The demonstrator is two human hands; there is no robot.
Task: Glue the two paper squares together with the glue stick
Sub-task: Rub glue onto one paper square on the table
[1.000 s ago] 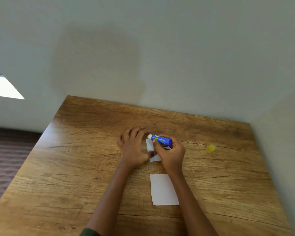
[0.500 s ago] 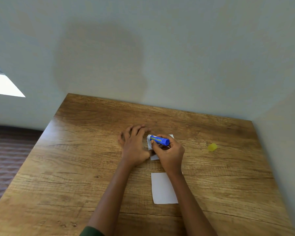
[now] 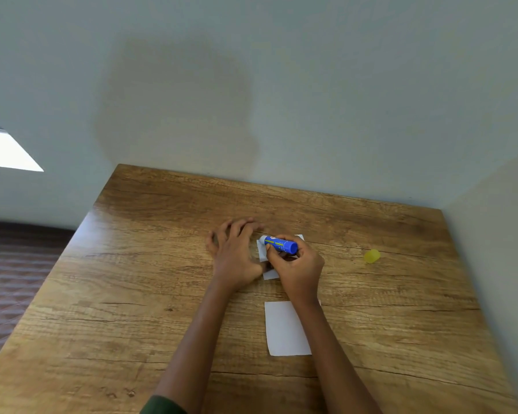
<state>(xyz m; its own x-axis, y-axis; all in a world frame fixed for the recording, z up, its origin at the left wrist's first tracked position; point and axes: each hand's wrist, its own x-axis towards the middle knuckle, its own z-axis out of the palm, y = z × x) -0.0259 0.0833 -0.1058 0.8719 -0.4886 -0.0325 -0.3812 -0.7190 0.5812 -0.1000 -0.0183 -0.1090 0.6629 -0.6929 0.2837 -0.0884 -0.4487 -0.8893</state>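
One blue glue stick (image 3: 280,244), one yellow plastic cap (image 3: 371,256) and two white paper squares lie on the wooden tabletop (image 3: 132,294): the left grip (image 3: 237,255), fingers spread flat, rests at the far square (image 3: 262,253), the right grip (image 3: 296,264) pinches the stick low over it, and the near square (image 3: 284,327) lies apart.

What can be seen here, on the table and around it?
Table: one, brown wood grain, set into the corner of the walls.
Paper squares: two, white; far paper square under both hands, near paper square closer to the person, its right corner hidden by the right forearm.
Glue stick: one, blue with a pale tip, tilted over the far paper square.
Cap: one, yellow, on the table right of the hands.
Walls: two, pale grey-green, behind and right of the table.
Floor: dark reddish, left of the table.
Sleeve: one, dark green, bottom edge.
Left hand: fingers spread, resting by the far square's left edge.
Right hand: grips the glue stick.
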